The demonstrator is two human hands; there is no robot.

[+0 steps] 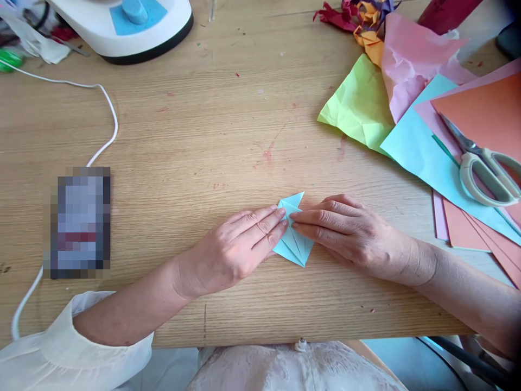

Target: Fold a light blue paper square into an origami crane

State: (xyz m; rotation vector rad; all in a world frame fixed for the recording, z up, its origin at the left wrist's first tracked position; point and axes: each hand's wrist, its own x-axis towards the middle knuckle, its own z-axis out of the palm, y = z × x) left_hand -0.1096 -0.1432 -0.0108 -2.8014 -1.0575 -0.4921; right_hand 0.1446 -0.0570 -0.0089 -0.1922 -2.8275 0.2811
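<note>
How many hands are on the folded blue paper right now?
2. On the folded blue paper, the left hand presses the left side and the right hand the right side, fingertips nearly touching.

I see matt, crisply creased paper in the folded blue piece (293, 236), which lies on a wood-grain table (228, 136) with a dull, faintly stained finish. The scissors (472, 146) have shiny metal blades and smooth, pale plastic handles. The pink sheet (411, 60) looks thin and crumpled.

Head camera looks forward-down, close over left hand (240, 244), right hand (345, 231), table (195, 157).
</note>
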